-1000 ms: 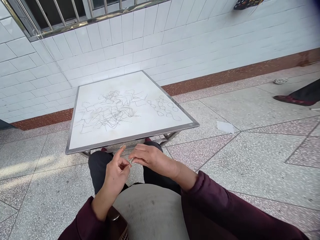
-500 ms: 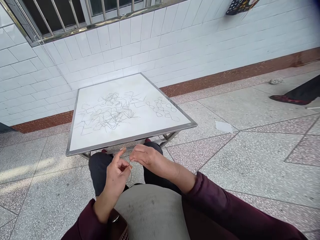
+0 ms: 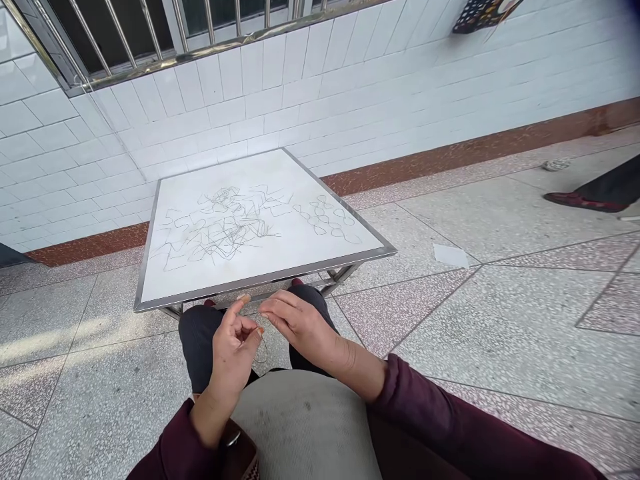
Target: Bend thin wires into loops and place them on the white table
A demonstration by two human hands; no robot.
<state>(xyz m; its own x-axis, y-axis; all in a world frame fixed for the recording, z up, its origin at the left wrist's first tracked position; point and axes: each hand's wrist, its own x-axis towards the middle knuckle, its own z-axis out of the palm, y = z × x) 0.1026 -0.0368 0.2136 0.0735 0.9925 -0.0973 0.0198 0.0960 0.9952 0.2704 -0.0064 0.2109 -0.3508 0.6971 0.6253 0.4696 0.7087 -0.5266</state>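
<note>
- Since a second ago, just short of the worktop (image 3: 280, 257), right hand (image 3: 300, 325) and left hand (image 3: 231, 350) have drawn slightly apart.
- Wire tangle (image 3: 220, 230) lies on it, beyond the grip.
- Right grip: fingertips (image 3: 266, 311) nearly together, hold unclear.
- Left grip pinches thin wire loop (image 3: 265, 348), dangling just below.

Maroon long sleeves (image 3: 425, 413); black trousers (image 3: 197, 340); pale grey apron (image 3: 305, 427) over front; dark red shoes (image 3: 297, 283)

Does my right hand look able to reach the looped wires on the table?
Probably yes: nothing lies between the right hand and the looped wires; the left hand pinches the thin wire.
</note>
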